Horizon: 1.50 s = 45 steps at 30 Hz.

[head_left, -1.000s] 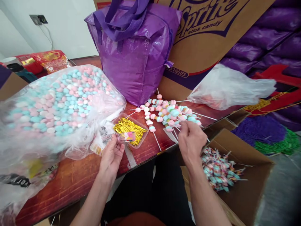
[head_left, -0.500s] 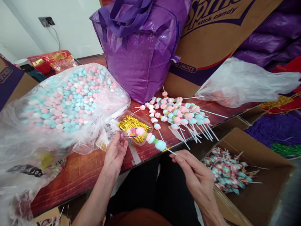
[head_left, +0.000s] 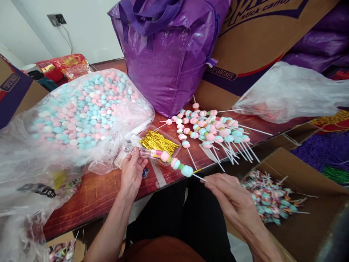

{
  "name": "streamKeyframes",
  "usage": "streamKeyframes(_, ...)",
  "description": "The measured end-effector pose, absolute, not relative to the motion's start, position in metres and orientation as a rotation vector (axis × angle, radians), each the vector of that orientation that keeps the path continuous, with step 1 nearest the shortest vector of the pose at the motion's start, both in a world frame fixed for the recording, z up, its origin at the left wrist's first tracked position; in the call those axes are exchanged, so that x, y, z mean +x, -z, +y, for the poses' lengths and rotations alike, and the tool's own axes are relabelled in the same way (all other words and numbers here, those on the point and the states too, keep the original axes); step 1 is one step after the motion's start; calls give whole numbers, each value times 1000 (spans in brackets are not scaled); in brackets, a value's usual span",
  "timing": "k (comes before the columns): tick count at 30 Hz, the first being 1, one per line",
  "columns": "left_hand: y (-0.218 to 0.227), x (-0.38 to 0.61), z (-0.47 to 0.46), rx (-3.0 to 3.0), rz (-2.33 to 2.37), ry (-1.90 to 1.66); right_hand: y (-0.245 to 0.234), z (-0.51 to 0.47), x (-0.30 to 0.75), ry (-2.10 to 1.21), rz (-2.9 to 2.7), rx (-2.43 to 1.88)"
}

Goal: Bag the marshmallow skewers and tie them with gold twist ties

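Observation:
My right hand (head_left: 226, 191) pinches the white stick of a marshmallow skewer (head_left: 176, 163), threaded with pink, blue and white marshmallows and green pieces. The skewer slants up to the left over the table's front edge. At its far end, my left hand (head_left: 132, 173) grips a clear printed wrapper (head_left: 148, 153) between thumb and fingers. The wrapper's mouth meets the pink marshmallow at the tip; how far it goes over is hard to see. Just behind the skewer sits a clear tray (head_left: 178, 145) of gold twist ties (head_left: 159, 141).
More marshmallow skewers (head_left: 215, 131) lie piled on the table, sticks toward me. A big clear bag of marshmallows (head_left: 89, 109) fills the left. Behind stand a purple bag (head_left: 166, 62) and a carton (head_left: 245, 47). Below right, an open box (head_left: 313, 203) holds wrapped skewers (head_left: 272, 196).
The view has shifted a little, so the table's things appear farther right. More of the wrapper shows stretched between my left hand and the skewer tip. Both hands keep their hold.

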<state>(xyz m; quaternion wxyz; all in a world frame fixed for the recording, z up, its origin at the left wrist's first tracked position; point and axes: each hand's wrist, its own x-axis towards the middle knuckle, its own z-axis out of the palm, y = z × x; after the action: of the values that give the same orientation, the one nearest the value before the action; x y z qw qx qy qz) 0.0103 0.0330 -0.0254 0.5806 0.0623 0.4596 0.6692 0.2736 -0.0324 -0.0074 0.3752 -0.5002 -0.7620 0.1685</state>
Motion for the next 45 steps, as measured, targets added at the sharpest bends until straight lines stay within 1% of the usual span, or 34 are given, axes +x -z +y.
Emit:
streamKeyframes(7, 28, 3, 33, 213, 1104, -1489, 7, -35, 275, -433, -1888, -1265)
streamKeyframes(16, 17, 4, 35, 78, 1084, -1439, 24, -42, 262, -609, -1554, -1310)
streamKeyframes(22, 14, 5, 34, 24, 1082, -1393, 28, -41, 259, -614, -1551, -1314)
streamKeyframes(28, 17, 7, 31, 180, 1064, -1456, 24, -40, 262, -575, -1652, -1297)
streamKeyframes(35, 19, 20, 25, 298, 1030, -1518, 36, -42, 240, -761, -1516, -1332)
streamKeyframes(39, 20, 23, 24, 338, 1003, -1532, 38, -42, 232, -774, -1672, -1376)
streamKeyframes(45, 18, 32, 19, 379, 1064, -1487, 25, -42, 214, -791, -1931, -1445)
